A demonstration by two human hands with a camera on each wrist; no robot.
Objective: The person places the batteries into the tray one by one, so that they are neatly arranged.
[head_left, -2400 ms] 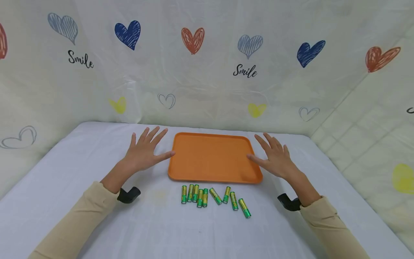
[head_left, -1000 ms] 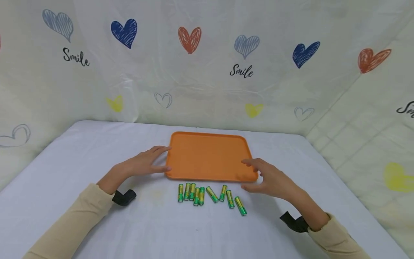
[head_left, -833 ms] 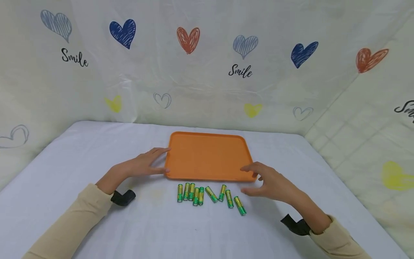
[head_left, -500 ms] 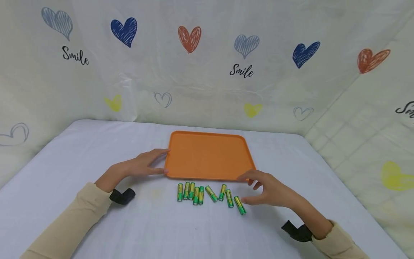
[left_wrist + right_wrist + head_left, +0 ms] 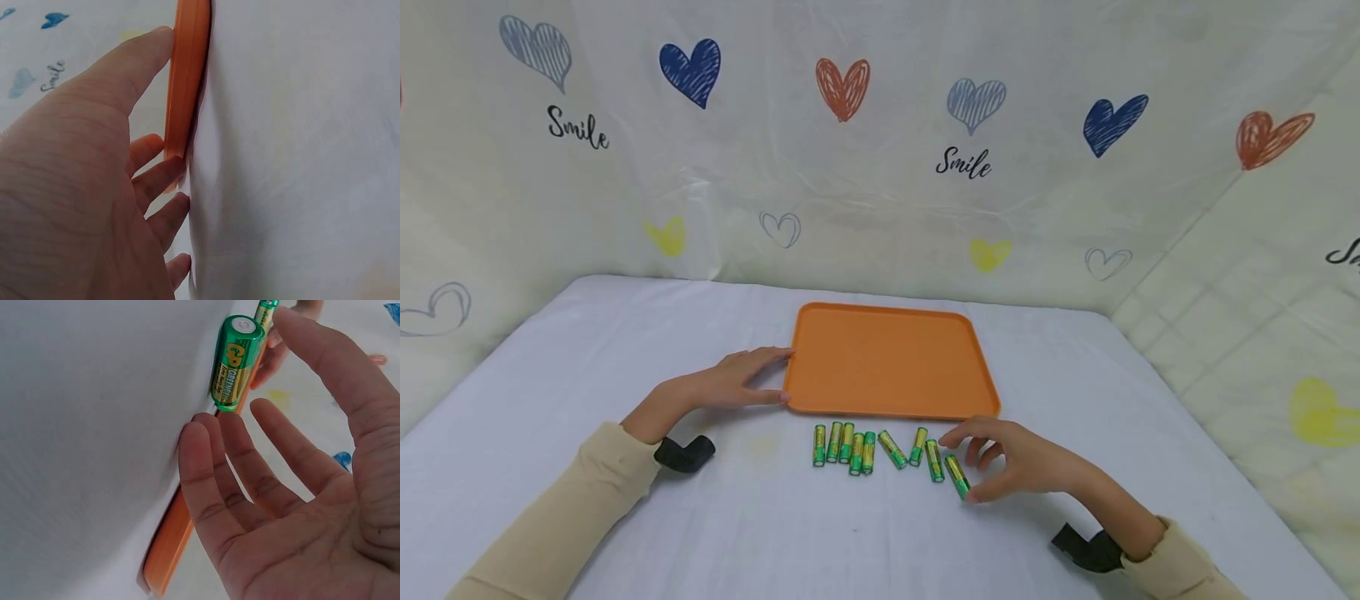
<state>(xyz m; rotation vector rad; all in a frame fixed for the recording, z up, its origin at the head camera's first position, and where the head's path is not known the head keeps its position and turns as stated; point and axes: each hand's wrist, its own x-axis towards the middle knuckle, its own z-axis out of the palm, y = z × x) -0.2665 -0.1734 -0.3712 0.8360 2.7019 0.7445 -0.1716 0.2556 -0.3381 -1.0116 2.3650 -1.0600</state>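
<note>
Now the right hand is lower and nearer than half a second ago, off the near right corner of the tray and around the rightmost battery. Its fingers are parted and loosely curved, gripping nothing; the thumb is at the battery's near end, though whether it touches I cannot tell. That shift suggests attention turning to this battery, with no grip made yet. The left hand stays at the tray's left edge, thumb against the rim, fingers extended rather than wrapped, probably steadying it.

All nine batteries lie on the table along the tray's near side: five fairly close together on the left, four more loosely spaced on the right. A white cloth, lightly creased, covers the table. Past the far edge hangs a pale backdrop printed with blue, red and yellow hearts and the word Smile
</note>
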